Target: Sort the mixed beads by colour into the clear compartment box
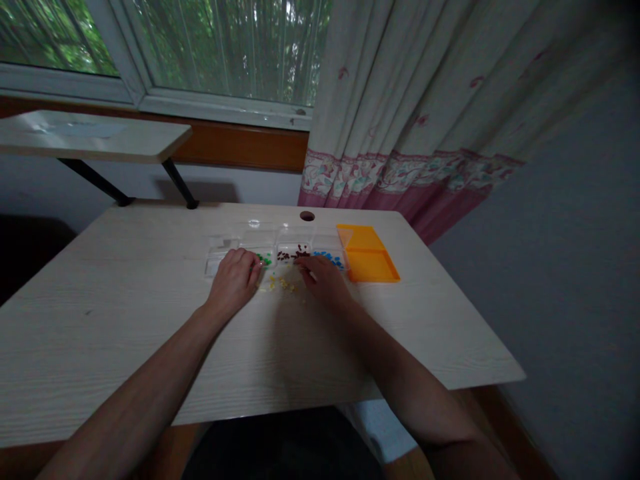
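Observation:
My left hand (236, 272) rests by the clear plastic box that holds small green pieces (265, 259). Its thumb and fingertips are drawn together, and what is between them is too small to make out. My right hand (321, 277) is pinched at the front of the clear box with small dark red pieces (284, 256); anything in its fingertips is hidden. Small blue pieces (327, 256) lie in the box just beyond the right hand. Loose pale yellow pieces (284, 283) are scattered on the table between both hands.
An open orange box (374, 265) lies right of the clear boxes. Another clear box (214, 260) is partly behind my left hand. The wooden table (240, 373) has a round hole (307, 216) at the back. A raised shelf (145, 140) stands at the back left, a curtain (380, 120) behind.

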A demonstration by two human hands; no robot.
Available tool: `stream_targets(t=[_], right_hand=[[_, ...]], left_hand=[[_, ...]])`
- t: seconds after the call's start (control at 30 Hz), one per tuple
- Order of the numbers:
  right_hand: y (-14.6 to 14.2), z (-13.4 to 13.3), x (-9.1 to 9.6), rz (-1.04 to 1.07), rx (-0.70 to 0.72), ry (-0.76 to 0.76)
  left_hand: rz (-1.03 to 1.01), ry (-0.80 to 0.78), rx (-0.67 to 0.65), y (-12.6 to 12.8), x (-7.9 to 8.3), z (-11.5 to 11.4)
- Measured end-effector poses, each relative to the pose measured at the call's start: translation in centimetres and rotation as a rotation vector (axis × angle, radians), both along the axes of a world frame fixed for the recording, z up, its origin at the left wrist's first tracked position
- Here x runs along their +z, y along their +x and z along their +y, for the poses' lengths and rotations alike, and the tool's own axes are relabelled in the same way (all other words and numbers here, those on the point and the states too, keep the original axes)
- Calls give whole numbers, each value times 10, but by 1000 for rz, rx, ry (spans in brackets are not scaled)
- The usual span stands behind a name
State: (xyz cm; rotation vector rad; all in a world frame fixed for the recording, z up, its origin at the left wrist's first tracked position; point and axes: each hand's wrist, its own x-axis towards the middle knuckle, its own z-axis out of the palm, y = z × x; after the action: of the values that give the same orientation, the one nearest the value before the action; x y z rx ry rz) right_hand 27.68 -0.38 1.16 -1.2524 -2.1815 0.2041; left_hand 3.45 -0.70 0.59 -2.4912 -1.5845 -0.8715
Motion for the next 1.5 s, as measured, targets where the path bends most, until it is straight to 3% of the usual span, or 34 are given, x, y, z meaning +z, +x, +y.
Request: stream_targets(t=[0.07,0.17,0.33,0.43,0.53,0.63,0.77,1.0,1.37,1.5], right_hand=[[13,4,11,-38,-71,73],[43,13,25,-87,-311,127],[85,25,26,-325,-556,-201],[93,26,24,-411,-643,-296],[92,25,27,-424,-718,-254],[88,24,32,-342,-780,-114],[81,23,33,-260,-727,22],[74,25,22,-265,-602,35],[51,21,9,-216,-305,62],[43,18,5,-217,-220,38]], left_hand=[[-5,2,-3,0,0,0],[-10,-9,-1,0,1,0],[-35,-25,4,1,3,-1],[-42,-20,10,1,4,-1],[-52,-13,21,1,3,-1],[-64,-12,47,-1,2,1],[-57,-2,131,-9,-1,8],[-21,-6,217,-20,-8,19],[-10,18,251,-23,-9,19],[-24,60,201,-21,-5,16]])
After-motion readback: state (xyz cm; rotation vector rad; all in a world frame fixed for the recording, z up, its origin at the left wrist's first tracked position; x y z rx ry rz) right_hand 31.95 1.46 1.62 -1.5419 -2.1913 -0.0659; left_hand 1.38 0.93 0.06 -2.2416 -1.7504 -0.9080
